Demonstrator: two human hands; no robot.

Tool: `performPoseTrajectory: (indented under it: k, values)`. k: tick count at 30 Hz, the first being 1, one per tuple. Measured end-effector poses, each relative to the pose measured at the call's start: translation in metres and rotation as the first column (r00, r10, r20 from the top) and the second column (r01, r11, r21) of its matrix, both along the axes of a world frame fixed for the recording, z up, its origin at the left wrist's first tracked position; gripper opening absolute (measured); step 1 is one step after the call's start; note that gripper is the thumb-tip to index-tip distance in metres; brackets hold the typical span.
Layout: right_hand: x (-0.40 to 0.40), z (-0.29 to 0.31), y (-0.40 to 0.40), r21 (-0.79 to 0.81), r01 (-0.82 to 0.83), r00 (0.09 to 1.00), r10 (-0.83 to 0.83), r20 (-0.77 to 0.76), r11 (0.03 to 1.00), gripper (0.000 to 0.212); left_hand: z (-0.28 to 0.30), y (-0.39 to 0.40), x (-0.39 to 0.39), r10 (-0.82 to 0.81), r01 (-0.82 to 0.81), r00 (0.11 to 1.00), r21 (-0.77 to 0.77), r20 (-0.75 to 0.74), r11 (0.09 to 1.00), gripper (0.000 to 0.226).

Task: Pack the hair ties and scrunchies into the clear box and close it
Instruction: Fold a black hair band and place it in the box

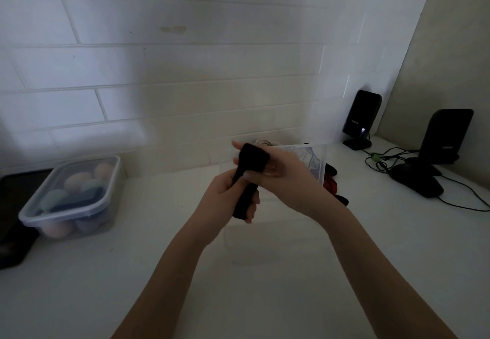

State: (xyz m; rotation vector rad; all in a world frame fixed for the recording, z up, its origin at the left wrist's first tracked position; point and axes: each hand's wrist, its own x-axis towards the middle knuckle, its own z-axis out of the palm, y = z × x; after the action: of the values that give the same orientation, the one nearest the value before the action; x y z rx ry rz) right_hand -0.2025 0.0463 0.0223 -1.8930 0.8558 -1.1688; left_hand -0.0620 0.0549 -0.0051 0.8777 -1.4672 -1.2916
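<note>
Left grip fisted, right grip curled just above; forearms converge, wrists nearly touching.

The white counter carries a lidded container, two black speakers and cables.

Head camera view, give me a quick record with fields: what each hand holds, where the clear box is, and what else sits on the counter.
left hand: gripping the lower end of a black scrunchie
right hand: fingers through its upper end
clear box: under the hands, faint, contents unclear
clear lid: tilted behind the right hand
dark and red ties: right of the box
left side: closed container of pastel items
right side: two black stands, cables
</note>
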Motion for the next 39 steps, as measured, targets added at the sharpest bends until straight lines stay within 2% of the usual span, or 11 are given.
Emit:
performPoseTrajectory:
  k: [6,10,14,18,22,24,27,31,35,39]
  values:
    - [0.006,-0.011,-0.004,-0.034,-0.015,0.998,0.013,-0.056,0.999,0.059,0.002,0.0,0.001,0.015,-0.005,0.987,0.065,-0.158,0.998,0.032]
    - [0.004,-0.012,-0.005,-0.105,0.018,0.979,-0.038,-0.199,0.994,0.067,0.003,-0.001,0.002,-0.017,0.052,0.96,0.117,-0.278,0.992,0.033]
    - [0.004,-0.012,-0.006,-0.261,0.043,0.921,-0.139,-0.363,0.964,0.067,0.002,-0.001,0.003,-0.044,0.107,0.927,0.151,-0.372,0.983,0.029]
    - [0.003,-0.013,-0.005,-0.232,0.029,0.919,-0.117,-0.376,0.972,0.067,0.0,-0.008,0.007,-0.014,0.136,0.88,0.225,-0.474,0.965,0.029]
    - [0.002,-0.013,-0.006,-0.243,0.036,0.902,-0.136,-0.411,0.969,0.071,0.001,-0.011,0.015,-0.075,0.264,0.805,0.242,-0.589,0.934,0.031]
    - [0.001,-0.012,-0.007,-0.253,0.03,0.889,-0.141,-0.435,0.967,0.071,0.003,-0.009,0.018,-0.145,0.331,0.792,0.218,-0.594,0.918,0.037]
    - [0.0,-0.012,-0.006,-0.231,0.019,0.905,-0.115,-0.41,0.973,0.07,0.002,-0.008,0.018,-0.222,0.335,0.851,0.166,-0.476,0.928,0.037]
    - [-0.006,-0.009,0.0,-0.136,0.012,0.923,-0.063,-0.38,0.991,0.073,-0.001,-0.009,0.015,-0.17,0.252,0.899,0.159,-0.402,0.955,0.046]
    - [-0.009,-0.011,0.003,-0.277,0.033,0.865,-0.166,-0.474,0.96,0.067,-0.001,-0.016,0.017,-0.062,0.193,0.857,0.206,-0.512,0.959,0.042]
    - [-0.003,-0.016,0.002,-0.389,0.1,0.87,-0.271,-0.413,0.916,0.039,-0.003,-0.016,0.017,-0.047,0.188,0.849,0.219,-0.526,0.957,0.047]
